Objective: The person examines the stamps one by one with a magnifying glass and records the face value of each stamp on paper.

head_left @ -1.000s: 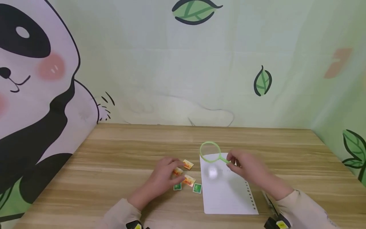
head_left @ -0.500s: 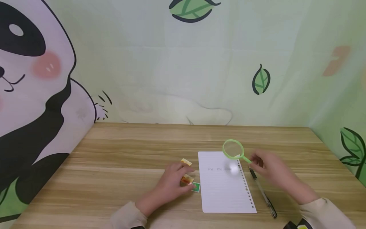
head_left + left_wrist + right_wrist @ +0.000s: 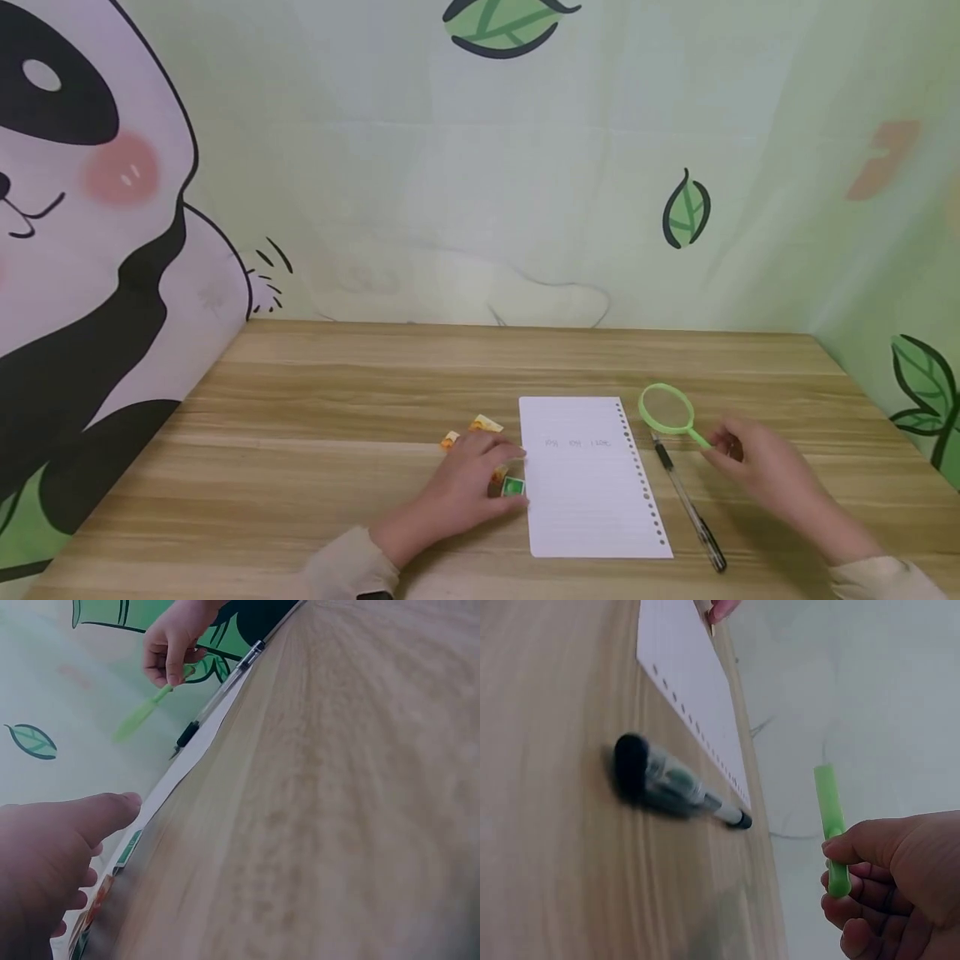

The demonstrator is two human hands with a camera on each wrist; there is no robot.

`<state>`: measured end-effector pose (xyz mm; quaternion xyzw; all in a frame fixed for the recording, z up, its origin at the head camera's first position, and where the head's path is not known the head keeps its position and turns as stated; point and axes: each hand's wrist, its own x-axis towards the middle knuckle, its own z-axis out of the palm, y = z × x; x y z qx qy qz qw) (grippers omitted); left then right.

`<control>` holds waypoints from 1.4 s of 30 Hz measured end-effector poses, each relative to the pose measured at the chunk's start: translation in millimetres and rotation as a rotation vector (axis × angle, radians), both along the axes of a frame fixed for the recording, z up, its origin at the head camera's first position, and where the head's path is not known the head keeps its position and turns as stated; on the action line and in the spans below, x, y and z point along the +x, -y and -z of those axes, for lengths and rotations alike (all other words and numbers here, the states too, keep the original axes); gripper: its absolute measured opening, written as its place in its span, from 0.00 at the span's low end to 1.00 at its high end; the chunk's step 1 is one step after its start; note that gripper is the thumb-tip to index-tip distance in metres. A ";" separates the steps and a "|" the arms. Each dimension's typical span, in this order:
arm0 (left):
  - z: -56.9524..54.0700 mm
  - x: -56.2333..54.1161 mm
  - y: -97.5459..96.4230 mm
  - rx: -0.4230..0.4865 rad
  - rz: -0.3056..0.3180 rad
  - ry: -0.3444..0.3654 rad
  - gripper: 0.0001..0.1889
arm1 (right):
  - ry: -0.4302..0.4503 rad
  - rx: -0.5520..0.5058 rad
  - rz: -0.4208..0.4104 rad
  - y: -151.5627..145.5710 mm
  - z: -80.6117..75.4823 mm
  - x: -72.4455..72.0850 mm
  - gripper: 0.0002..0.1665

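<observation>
My right hand (image 3: 772,475) pinches the handle of a green magnifying glass (image 3: 666,408) between thumb and fingers, its lens raised above the table right of the paper. The right wrist view shows the magnifying glass (image 3: 829,802) edge-on. My left hand (image 3: 472,479) lies with fingers spread over several small stamp-like pictures, its fingertips at the left edge of a lined paper sheet (image 3: 592,508). A green picture (image 3: 513,487) shows between thumb and forefinger. An orange picture (image 3: 487,423) sticks out beyond the fingers. Others are partly hidden under the hand.
A black-tipped clear pen (image 3: 686,500) lies on the wooden table (image 3: 337,375), right of the sheet's punched holes. Faint writing (image 3: 576,443) crosses the sheet's upper part. A wall (image 3: 450,208) with a painted panda and leaves stands behind the table.
My right hand has carried the magnifying glass rightward from over the sheet to beyond its right edge, uncovering the pen and writing. My left hand has slid right to the sheet's left edge.
</observation>
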<state>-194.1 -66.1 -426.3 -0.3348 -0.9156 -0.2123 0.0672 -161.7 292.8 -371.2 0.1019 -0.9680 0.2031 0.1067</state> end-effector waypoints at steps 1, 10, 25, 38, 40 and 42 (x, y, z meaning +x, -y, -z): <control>-0.1 -0.3 -1.0 -0.007 0.004 0.001 0.28 | 0.004 0.001 0.006 -2.4 1.4 0.7 0.06; -0.7 -6.6 -7.5 -0.032 0.009 -0.023 0.27 | 0.083 0.014 0.060 -18.8 11.5 3.3 0.05; 0.6 -11.1 -5.6 -0.060 -0.004 -0.004 0.26 | 0.200 0.052 0.099 -33.9 28.9 7.6 0.04; 2.8 -9.2 -10.0 -0.071 -0.003 -0.002 0.27 | 0.213 0.087 0.125 -38.8 24.1 5.9 0.07; 2.2 -8.7 -10.0 -0.073 -0.008 0.002 0.27 | 0.194 0.088 0.120 -36.0 20.6 5.4 0.07; 1.3 -8.3 -9.7 -0.075 -0.013 0.004 0.27 | 0.171 0.085 0.113 -32.2 16.8 4.6 0.07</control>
